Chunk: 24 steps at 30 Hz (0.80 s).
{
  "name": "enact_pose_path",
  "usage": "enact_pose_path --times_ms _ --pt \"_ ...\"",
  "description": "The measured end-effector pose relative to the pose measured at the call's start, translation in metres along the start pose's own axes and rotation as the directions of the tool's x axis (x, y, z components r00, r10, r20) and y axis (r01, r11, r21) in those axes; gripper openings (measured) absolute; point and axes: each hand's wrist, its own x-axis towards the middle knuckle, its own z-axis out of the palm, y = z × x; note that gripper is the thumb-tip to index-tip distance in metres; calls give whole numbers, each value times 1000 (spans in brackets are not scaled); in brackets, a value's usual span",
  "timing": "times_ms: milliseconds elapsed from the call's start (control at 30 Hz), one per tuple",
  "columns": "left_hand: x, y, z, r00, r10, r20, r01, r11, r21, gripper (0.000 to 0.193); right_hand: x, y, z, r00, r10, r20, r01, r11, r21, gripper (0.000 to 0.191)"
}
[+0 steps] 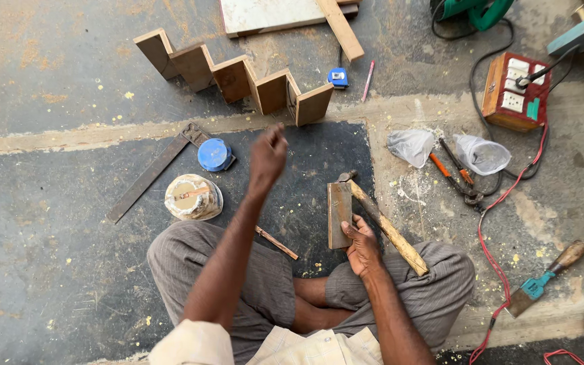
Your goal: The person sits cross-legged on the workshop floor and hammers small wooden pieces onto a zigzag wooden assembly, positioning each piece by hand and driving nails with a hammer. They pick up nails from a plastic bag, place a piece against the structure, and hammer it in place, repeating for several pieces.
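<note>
I sit cross-legged on the floor. My right hand [361, 248] grips the lower end of a small upright wooden block [338, 211] standing on the dark floor patch. A hammer [381, 223] with a wooden handle lies just right of the block, its head by the block's top. My left hand [268, 152] is raised above the floor with its fingers pinched together; nothing shows in them. It hovers in front of a zigzag row of joined wooden pieces [238, 78].
A metal try square [149, 177], blue lid [214, 154] and open jar [192, 197] lie at left. A thin tool [276, 242] rests by my knee. Right: plastic bags [410, 145], pliers [455, 174], socket box [514, 91], red cable [498, 270], chisel [542, 280]. Tape measure [338, 78] behind.
</note>
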Motion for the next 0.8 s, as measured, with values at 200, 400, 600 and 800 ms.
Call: enact_pose_path --times_ms 200,400,600,800 --pt "80 20 -55 972 -7 -236 53 981 188 53 20 3 4 1000 -5 14 5 999 35 44" --pt "150 23 -102 756 -545 -363 311 787 -534 81 32 11 9 999 17 29 -18 999 32 35" --pt "180 21 -121 740 -563 -368 245 735 -632 91 44 26 6 999 45 9 -43 994 -101 35" --pt "189 45 -115 702 -702 -121 542 636 -549 74 46 30 5 991 101 -89 -119 968 -222 41"
